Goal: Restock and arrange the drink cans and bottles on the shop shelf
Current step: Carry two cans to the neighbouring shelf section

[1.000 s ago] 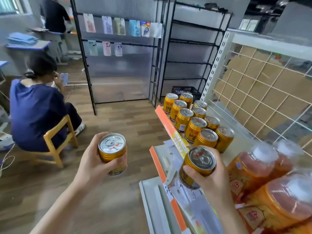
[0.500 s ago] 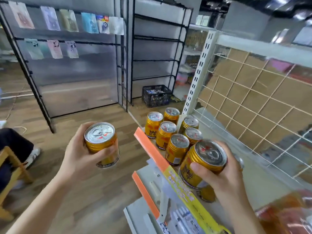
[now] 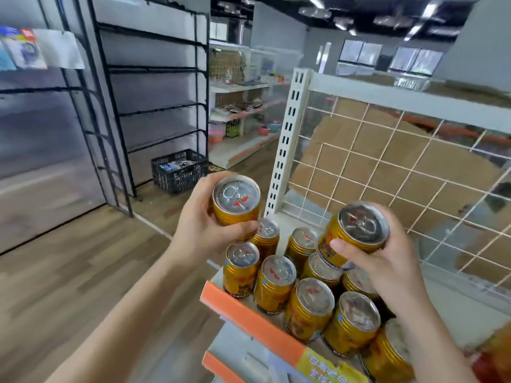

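Far on the left, some small packets (image 3: pixel 25 48) hang on a rail. Below them is a brown wooden floor (image 3: pixel 69 272). Next comes a tall black rack (image 3: pixel 154 106), and a black crate (image 3: pixel 178 171) sits on the floor by its foot, with small things inside that are too blurry to name.

The left hand (image 3: pixel 201 230) is wrapped round a gold can (image 3: pixel 236 201). The fingers curl round one side and the thumb lies across the front. This can is upright in the air, over the left back corner of the shelf (image 3: pixel 249 319), and its silver top faces up.

Under both hands, a bunch of the same standing cans (image 3: pixel 309 308) fills the left end of the shelf in close rows. The shelf has an orange strip along its front edge, with a yellow tag (image 3: pixel 329 369) on it. A white post (image 3: pixel 287 139) with little slots rises behind the cans.

The right hand (image 3: pixel 387 261) grips a second gold can (image 3: pixel 356 230). The thumb is across the front and the fingers are round the back. This can leans a bit to the left and hangs just over the back row.

On the right, a white wire grid (image 3: pixel 431 205) makes the back of the shelf, with brown cardboard (image 3: pixel 387 161) behind it.
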`<action>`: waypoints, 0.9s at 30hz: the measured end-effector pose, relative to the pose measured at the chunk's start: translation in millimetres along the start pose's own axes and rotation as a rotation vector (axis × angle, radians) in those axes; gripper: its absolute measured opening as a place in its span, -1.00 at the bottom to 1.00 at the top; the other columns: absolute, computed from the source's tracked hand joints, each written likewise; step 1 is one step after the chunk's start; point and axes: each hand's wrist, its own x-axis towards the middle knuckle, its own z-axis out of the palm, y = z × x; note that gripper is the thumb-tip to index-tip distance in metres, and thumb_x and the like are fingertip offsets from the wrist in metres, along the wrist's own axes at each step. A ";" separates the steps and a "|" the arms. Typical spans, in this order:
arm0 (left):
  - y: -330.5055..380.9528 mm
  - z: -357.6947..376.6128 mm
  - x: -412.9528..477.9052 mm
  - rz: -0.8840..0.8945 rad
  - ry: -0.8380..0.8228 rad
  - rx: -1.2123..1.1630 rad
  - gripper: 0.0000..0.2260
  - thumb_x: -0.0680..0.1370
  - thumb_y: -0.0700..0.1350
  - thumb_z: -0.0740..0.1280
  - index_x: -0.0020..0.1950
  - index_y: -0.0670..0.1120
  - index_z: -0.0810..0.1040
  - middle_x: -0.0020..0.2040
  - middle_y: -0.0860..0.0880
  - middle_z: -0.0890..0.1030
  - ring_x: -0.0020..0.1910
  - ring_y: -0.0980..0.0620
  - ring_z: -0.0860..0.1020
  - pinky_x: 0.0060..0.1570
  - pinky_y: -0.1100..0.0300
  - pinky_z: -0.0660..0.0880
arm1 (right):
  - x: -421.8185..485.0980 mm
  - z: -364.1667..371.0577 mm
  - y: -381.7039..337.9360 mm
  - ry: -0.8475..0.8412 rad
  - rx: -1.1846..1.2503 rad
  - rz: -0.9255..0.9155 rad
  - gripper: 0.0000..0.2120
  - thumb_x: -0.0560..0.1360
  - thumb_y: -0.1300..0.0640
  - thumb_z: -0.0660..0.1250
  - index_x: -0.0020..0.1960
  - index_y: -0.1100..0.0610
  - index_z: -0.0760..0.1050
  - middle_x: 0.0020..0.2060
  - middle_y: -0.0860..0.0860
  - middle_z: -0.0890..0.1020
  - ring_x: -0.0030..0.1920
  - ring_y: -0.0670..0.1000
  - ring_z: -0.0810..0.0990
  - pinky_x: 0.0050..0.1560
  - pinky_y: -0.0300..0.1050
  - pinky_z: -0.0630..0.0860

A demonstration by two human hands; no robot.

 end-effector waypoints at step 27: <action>-152.8 81.0 126.0 -0.387 -0.688 0.141 -0.52 0.28 -0.15 0.58 0.08 0.07 0.43 0.03 0.09 0.59 -0.03 0.25 0.56 -0.12 0.49 0.40 | 120.4 24.6 124.9 -0.454 -0.199 0.675 -0.60 0.49 0.09 0.37 0.22 -0.06 0.26 0.00 -0.13 0.45 -0.03 -0.18 0.44 -0.22 -0.38 0.40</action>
